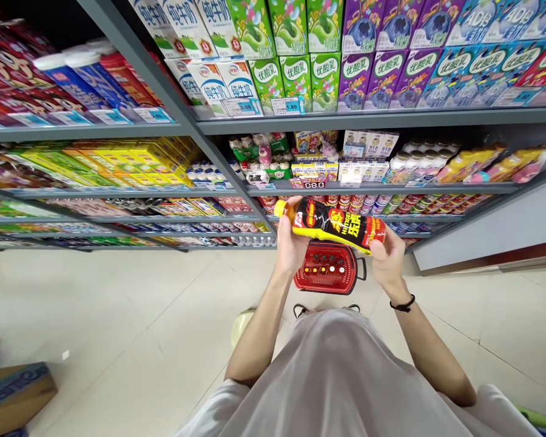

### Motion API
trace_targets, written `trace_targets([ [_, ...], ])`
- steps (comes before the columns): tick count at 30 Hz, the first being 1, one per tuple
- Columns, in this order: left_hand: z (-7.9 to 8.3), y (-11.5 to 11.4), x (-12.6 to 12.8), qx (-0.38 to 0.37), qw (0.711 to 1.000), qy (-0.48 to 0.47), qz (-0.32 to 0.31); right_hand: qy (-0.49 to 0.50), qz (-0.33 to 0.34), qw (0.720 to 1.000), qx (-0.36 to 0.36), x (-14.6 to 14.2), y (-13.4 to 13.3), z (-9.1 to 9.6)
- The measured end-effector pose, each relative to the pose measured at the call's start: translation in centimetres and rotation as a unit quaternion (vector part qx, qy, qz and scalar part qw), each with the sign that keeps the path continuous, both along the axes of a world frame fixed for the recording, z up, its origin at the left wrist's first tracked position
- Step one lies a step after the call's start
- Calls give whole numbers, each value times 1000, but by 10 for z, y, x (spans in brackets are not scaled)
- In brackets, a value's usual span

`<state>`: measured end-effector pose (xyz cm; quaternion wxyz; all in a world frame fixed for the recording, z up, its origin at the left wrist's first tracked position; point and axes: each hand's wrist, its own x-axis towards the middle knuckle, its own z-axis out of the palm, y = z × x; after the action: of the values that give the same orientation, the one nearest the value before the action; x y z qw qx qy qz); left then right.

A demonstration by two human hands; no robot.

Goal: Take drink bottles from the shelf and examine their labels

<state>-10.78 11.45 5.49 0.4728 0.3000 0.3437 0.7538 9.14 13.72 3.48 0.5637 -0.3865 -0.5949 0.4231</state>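
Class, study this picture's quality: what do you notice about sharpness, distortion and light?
Head view: lettering on the bottle reads clearly, while the cardboard box at lower left looks smeared; head view: the shelf upright slants, suggesting wide-angle distortion; head view: the floor is bright, the shelf recesses darker.

A shop — stocked shelves, price tags, red shopping basket

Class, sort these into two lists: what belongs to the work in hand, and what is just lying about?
Work in hand:
black-labelled bottle
left hand, holding it near the yellow cap
right hand, holding the other end
red basket, probably

Just around:
cardboard box
pale green object, partly hidden
green cartons, shelved
purple cartons, shelved
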Motion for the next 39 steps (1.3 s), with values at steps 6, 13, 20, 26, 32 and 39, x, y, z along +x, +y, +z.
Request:
trace_targets([
  [6,6,-2,-3,63,996,65,-22,45,115,966,-228,-7,1,0],
  [13,1,-6,-24,-49,995,15,83,-22,143,982,-117,-19,-2,6],
  [20,-6,-20,-50,-108,992,-14,68,-39,187,981,47,-39,-8,9],
  [26,-9,-34,-90,-26,993,73,87,13,148,988,-52,-80,-20,6],
  [32,-7,-48,-128,-36,996,70,43,51,130,969,-202,-125,-37,-7],
  [39,-16,-50,-154,-90,994,69,5,73,179,975,-110,-144,-55,-6],
])
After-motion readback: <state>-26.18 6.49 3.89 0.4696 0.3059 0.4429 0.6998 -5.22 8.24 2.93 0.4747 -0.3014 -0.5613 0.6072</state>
